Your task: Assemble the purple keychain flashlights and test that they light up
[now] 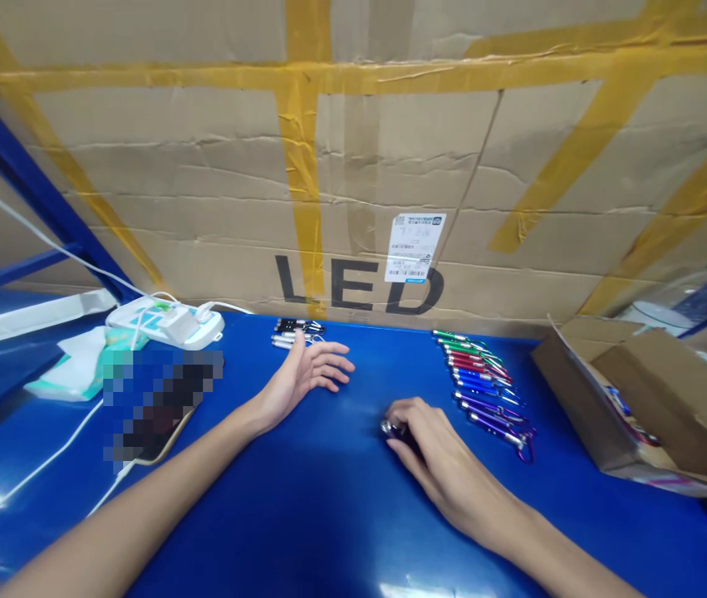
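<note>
My left hand rests on the blue table with its palm turned up and fingers loosely spread, holding nothing. Just beyond its fingertips lies a small pile of dark and silver keychain flashlights. My right hand lies palm down, its fingers curled around a small dark keychain flashlight whose silver tip pokes out to the left. To the right of that hand, a neat row of green, red, blue and purple keychain flashlights lies on the table.
A taped cardboard wall marked "LED" closes off the back. An open cardboard box lies at the right. At the left are a white power strip with cables, a tissue pack and a phone.
</note>
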The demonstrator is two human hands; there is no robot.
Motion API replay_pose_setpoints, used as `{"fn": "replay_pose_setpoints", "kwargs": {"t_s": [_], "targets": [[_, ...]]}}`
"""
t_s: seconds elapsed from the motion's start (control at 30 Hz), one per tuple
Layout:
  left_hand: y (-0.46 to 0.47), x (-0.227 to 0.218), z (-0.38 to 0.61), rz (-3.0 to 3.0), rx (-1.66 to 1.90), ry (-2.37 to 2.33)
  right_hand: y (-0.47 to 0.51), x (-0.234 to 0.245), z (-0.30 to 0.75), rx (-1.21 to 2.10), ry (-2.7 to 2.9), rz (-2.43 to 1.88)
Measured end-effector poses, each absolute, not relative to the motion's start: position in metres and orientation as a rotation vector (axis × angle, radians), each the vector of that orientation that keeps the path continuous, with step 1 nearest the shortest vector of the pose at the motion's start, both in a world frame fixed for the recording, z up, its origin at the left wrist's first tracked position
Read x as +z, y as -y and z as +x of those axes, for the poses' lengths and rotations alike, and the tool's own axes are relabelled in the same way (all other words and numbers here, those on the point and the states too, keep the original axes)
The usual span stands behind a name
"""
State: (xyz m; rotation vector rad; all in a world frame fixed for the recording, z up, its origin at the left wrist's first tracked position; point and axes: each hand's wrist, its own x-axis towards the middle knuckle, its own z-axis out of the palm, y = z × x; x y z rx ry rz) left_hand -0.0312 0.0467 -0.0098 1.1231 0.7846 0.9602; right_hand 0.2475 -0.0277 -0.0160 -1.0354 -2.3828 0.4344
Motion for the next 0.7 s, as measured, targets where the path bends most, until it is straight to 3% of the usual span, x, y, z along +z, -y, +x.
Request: {"fn": "replay_pose_setpoints", "kwargs": {"t_s": [0.7], "targets": [[-0.048,-0.011,-0.032,1.101,0.962,-0.797,0.014,-0.023,0.253,0.521,2.448,-0.991]]}}
